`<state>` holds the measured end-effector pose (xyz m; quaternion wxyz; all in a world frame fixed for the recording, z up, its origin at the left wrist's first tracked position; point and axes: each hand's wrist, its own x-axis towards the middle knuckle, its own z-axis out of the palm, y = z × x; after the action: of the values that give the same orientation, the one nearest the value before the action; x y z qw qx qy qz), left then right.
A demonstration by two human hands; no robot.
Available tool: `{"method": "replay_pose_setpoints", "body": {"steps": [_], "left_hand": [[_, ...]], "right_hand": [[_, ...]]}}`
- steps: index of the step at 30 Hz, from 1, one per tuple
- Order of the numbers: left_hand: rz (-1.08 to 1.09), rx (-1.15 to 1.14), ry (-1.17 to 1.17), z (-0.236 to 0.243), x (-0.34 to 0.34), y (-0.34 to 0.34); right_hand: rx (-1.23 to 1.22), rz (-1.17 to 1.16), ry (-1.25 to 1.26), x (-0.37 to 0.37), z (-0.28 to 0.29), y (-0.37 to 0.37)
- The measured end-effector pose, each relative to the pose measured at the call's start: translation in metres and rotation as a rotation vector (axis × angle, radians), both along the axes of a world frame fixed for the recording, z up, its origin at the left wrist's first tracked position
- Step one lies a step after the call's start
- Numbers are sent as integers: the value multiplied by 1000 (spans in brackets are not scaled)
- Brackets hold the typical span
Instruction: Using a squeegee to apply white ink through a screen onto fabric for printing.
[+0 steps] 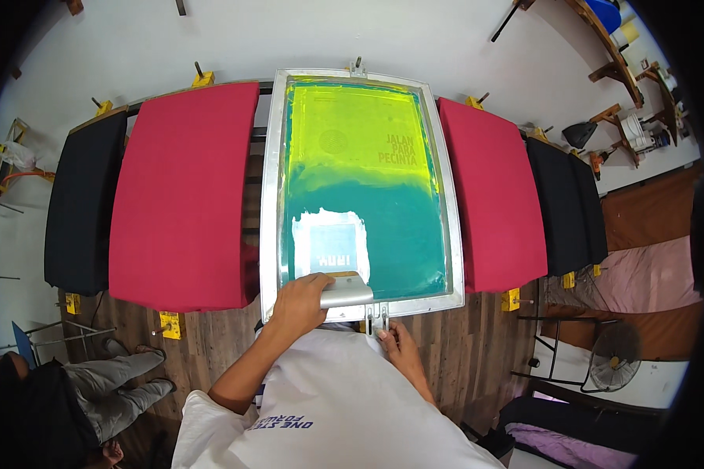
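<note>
A screen-printing frame with silver metal sides lies lengthwise in front of me. Its teal mesh is smeared with bright yellow-green ink over the far half. Nearer me on the left is a pale rectangular patch ringed in white. My left hand is closed around the left end of a squeegee with a silver metal handle, at the near end of the mesh. Below the frame's near edge, the fingers of my right hand pinch a slotted metal bracket.
Red fabric-covered boards flank the frame, with black-covered boards farther out. Yellow clamps jut below. A person is at lower left. A fan stands at right, below wall shelves.
</note>
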<state>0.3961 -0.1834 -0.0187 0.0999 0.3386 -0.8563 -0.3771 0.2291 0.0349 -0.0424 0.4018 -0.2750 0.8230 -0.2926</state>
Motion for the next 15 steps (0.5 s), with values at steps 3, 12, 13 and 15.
{"method": "replay_pose_setpoints", "body": {"steps": [3, 12, 13, 15], "left_hand": [[6, -5, 1, 3, 0, 0], [3, -3, 6, 2, -1, 1], [4, -3, 5, 2, -1, 2], [13, 6, 5, 2, -1, 3]], "right_hand": [[-28, -19, -20, 2, 1, -1], [-63, -21, 4, 1, -2, 1], [-60, -21, -7, 1, -2, 1], [-57, -18, -15, -1, -3, 2]]}}
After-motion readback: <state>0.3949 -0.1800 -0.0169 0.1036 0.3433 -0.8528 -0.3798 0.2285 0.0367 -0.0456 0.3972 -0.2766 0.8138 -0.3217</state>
